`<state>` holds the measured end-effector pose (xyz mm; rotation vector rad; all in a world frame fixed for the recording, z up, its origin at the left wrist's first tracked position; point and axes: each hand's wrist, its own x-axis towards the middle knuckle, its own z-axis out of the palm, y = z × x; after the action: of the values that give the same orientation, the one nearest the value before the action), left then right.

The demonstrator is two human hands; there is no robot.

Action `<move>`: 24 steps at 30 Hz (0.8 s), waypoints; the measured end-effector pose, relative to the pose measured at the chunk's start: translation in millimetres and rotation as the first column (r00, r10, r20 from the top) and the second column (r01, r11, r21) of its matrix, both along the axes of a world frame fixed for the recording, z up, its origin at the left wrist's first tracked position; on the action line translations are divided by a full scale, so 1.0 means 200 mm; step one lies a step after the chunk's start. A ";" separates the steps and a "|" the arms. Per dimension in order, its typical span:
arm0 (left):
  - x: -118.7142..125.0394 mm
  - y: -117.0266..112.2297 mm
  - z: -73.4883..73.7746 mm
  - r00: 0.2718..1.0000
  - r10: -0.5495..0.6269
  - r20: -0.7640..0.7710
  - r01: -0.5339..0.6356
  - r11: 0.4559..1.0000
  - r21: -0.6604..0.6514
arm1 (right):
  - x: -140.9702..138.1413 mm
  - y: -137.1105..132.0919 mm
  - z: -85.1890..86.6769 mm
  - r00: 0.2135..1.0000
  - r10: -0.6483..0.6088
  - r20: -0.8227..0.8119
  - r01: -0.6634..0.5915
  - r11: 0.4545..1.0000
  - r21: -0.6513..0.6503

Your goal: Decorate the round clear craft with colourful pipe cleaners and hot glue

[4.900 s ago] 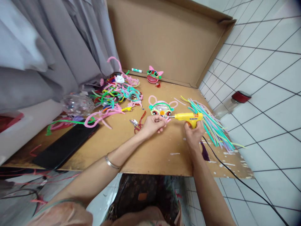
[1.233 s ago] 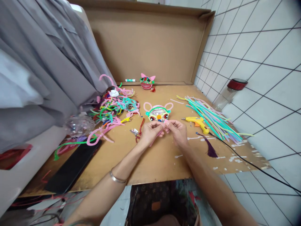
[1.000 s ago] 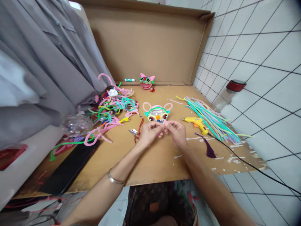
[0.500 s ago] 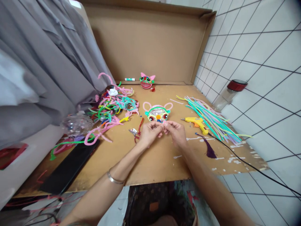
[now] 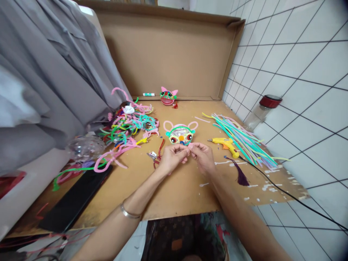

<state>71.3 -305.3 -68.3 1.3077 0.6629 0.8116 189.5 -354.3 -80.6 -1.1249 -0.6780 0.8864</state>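
A short pink fuzzy pipe-cleaner piece [image 5: 190,146] sits pinched between two sets of fingertips, just in front of the pink-eared, green-rimmed pipe-cleaner animal face [image 5: 181,133] lying on the brown cardboard work board [image 5: 176,188]. The left hand [image 5: 170,159] and right hand [image 5: 204,158] both grip it, fingertips meeting. A yellow glue gun [image 5: 224,142] lies to the right, beside a bundle of straight pastel pipe cleaners [image 5: 241,136].

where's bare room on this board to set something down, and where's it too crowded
Widest bare patch: the near edge of the board, between black slab and purple tassel, below the left hand and right hand, which pinch a pink piece. Crowded: tangled pipe cleaners on the left; straight bundle, glue gun and cord on the right.
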 end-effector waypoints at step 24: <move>0.01 -0.01 0.03 0.986 0.166 0.033 -0.165 0.985 -0.042 | 0.00 -0.01 -0.01 0.988 -0.112 0.110 0.112 0.994 0.005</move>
<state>72.9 -306.8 -62.6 1.2105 0.7619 0.9508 190.0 -355.7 -82.0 -1.2081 -0.6972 0.7333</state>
